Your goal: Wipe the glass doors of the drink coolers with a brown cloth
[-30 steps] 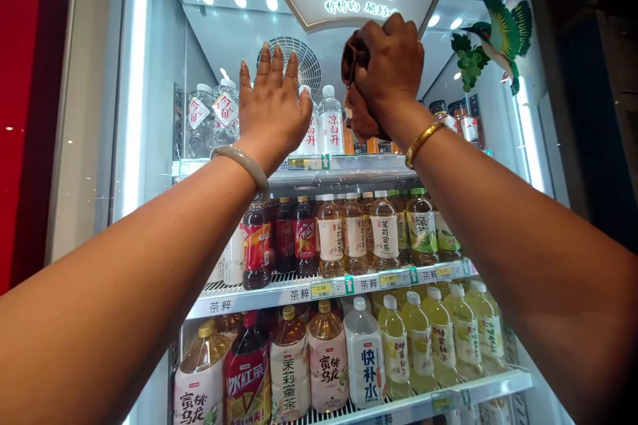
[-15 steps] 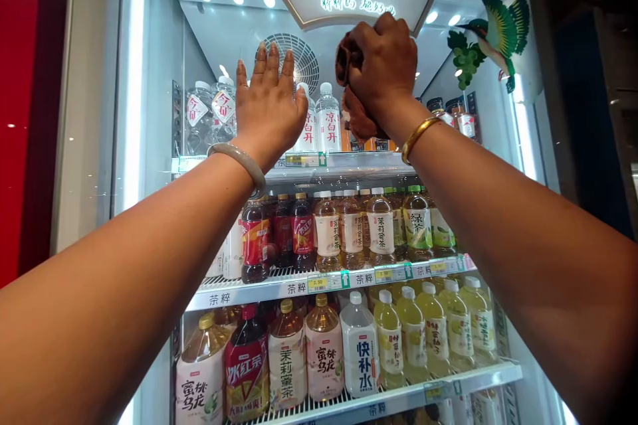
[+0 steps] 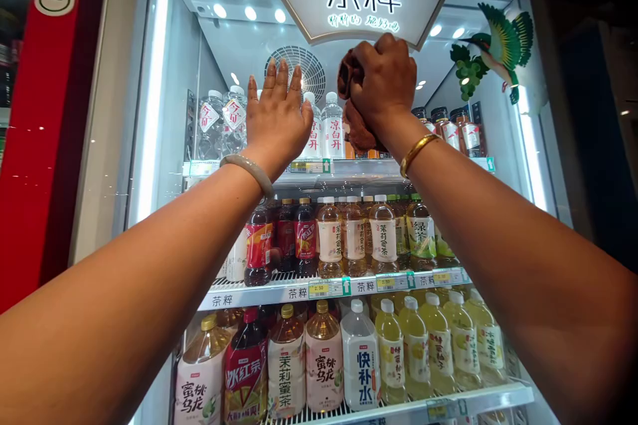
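Note:
My left hand (image 3: 277, 116) is pressed flat, fingers apart, against the glass door (image 3: 164, 113) of a lit drinks fridge, level with the top shelf. A pale bangle sits on that wrist. My right hand (image 3: 385, 80) is closed on a bunched brown cloth (image 3: 353, 125) and holds it against the glass just under the fan-shaped sign (image 3: 355, 1). A gold bangle is on that wrist. Water bottles (image 3: 331, 127) stand behind the glass between my hands.
Inside are shelves of tea bottles (image 3: 383, 234) and larger bottles (image 3: 361, 358) lower down, with price strips (image 3: 319, 289). A bird sticker (image 3: 498, 46) is on the upper right of the glass. A red panel (image 3: 40, 133) stands at the left.
Both hands have stayed on the glass in almost the same place. The view has shifted slightly, so the fridge sits a little lower and to the right in the picture.

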Tool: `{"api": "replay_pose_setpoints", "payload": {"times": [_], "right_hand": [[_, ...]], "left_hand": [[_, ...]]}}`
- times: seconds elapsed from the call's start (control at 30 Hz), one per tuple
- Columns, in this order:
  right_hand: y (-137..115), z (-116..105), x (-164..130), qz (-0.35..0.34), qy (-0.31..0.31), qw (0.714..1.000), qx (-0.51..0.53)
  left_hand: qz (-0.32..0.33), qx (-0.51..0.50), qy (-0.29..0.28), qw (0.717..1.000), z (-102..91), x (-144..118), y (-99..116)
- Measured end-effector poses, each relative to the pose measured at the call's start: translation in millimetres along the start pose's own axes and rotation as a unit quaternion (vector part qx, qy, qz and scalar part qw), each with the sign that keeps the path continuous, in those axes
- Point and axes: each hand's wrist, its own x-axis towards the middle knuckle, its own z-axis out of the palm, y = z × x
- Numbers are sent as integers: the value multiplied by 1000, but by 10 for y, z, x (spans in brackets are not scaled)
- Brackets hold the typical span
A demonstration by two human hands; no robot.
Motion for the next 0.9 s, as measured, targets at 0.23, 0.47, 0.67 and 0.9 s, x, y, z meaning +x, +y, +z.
{"api": "replay_pose_setpoints", "payload": {"times": [0.23,0.47,0.67,0.9], "right_hand": [[-95,-74,-308,-23,-33,999,-9],[341,-15,85,17,-13,1000,-11],[400,-72,-332,33,-9,999,-25],[726,-68,-105,-15,-32,998,48]], "left_hand": [[21,-8,21,1000,-26,-86,130],[51,18,0,999,22,-21,558],[35,-10,-11,999,226,15,976],[53,-8,26,998,385,-74,1048]]}}
